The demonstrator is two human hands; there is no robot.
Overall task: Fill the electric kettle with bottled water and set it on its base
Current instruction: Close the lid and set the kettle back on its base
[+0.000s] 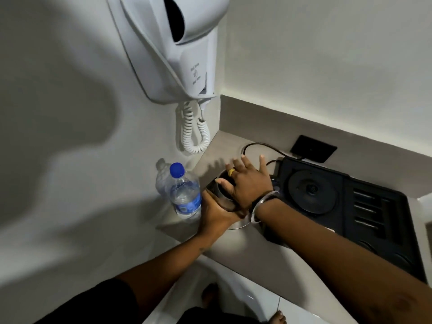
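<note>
Grey counter [233, 146] fills a corner beneath a wall-mounted hair dryer [173, 47]. At centre the kettle [219, 190] stands off its round base [313, 190], which lies at three o'clock. The left hand [217, 211] wraps the kettle's body; the right hand [247, 183] rests flat on its lid, fingers spread. At nine o'clock stands the capped bottle [184, 192]. Steadying the body while lifting the lid should prevent tipping.

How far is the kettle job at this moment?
Done: the kettle is off its base and stands on the counter. In hand: left hand grips its side, right hand lies over its top. Left: the water bottle is still capped, so filling and return to base remain.
</note>
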